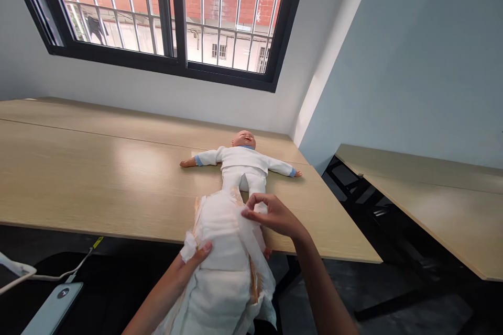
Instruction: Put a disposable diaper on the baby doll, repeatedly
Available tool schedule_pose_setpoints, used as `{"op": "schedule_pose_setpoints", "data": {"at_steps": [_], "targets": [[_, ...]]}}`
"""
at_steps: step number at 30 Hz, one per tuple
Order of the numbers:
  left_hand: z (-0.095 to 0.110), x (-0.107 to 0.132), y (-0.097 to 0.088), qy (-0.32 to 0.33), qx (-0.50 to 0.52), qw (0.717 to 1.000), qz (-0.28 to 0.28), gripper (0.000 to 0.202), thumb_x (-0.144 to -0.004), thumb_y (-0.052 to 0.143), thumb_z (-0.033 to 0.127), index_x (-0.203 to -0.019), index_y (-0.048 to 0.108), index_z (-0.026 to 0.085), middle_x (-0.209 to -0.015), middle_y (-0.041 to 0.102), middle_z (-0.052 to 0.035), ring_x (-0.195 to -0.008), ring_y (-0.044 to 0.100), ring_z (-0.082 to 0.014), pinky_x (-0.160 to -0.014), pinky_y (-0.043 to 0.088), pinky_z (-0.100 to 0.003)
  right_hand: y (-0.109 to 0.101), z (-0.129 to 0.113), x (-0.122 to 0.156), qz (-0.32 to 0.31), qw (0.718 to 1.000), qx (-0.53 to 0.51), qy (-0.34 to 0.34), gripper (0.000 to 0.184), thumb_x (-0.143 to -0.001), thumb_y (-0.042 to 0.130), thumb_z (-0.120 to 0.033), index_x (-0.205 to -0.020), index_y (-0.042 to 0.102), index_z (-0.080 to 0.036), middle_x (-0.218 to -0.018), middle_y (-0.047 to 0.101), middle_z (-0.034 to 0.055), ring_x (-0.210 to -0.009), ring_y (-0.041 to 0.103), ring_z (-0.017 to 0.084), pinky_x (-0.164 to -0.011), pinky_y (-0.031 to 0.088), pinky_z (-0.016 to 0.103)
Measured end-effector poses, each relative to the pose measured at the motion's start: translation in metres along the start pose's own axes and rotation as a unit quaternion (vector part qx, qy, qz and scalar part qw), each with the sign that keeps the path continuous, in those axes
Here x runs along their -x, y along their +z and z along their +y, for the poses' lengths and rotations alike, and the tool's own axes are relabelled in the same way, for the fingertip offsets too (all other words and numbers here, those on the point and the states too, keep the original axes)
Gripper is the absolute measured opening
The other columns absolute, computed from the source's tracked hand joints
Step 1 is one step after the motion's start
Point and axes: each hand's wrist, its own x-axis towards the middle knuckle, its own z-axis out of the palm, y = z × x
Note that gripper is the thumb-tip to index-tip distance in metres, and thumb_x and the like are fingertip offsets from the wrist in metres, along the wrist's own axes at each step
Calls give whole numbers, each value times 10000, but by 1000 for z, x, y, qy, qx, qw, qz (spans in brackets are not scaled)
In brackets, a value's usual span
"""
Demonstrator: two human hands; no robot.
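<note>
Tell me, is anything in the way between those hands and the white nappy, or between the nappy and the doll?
Nothing visible is. The left hand and right hand both touch the white disposable diaper directly, and it already lies over the lower part of the baby doll's legs.

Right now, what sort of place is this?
Probably a practice room like an office: a long pale-wood desk, a black-framed barred window, and a white-clothed baby doll with a big white diaper over its legs.

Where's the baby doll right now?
In the head view, the baby doll lies on its back on the wooden table, below the window, its lower legs hidden by the white diaper between the left hand and right hand.
</note>
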Motion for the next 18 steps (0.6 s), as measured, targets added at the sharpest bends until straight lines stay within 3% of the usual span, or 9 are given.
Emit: {"op": "schedule_pose_setpoints", "data": {"at_steps": [5, 8, 12, 16, 18], "targets": [[1, 6, 1, -23, -13, 999, 25, 770, -684, 853, 464, -1353, 609, 171, -1259, 696, -140, -1292, 557, -362, -1139, 411, -465, 16, 15, -26, 113, 994, 2, 6, 253, -873, 600, -413, -777, 572, -180, -751, 621, 0, -725, 575, 157, -695, 444, 270], [6, 13, 6, -34, -11, 999, 25, 741, -705, 844, 433, -1355, 607, 168, -1229, 711, -139, -1256, 590, -357, -1118, 439, -458, 31, 25, -35, 123, 988, 93, 28, 182, -880, 590, -334, -783, 578, -180, -750, 645, 12, -710, 577, 166, -715, 423, 298], [12, 21, 13, -30, 6, 999, 23, 696, -743, 818, 415, -1356, 606, 163, -1221, 715, -140, -1239, 603, -351, -1120, 437, -456, 41, 26, -35, 136, 965, 225, 10, 102, -867, 626, -257, -796, 604, -187, -847, 684, 47, -839, 603, 216, -842, 402, 362], [14, 23, 16, -12, -3, 999, 31, 722, -703, 854, 378, -1351, 612, 171, -1218, 717, -135, -1251, 592, -357, -1126, 428, -465, 30, 15, -17, 272, 946, 175, -28, 235, -892, 635, -421, -941, 618, -192, -1005, 682, 90, -951, 607, 246, -890, 424, 379], [14, 22, 16, -5, -11, 999, 36, 736, -676, 874, 371, -1338, 623, 167, -1218, 716, -137, -1260, 584, -358, -1130, 425, -460, 22, 12, 5, 345, 927, 147, -8, 341, -881, 623, -521, -967, 619, -191, -1012, 672, 100, -940, 603, 251, -873, 440, 375]]}}
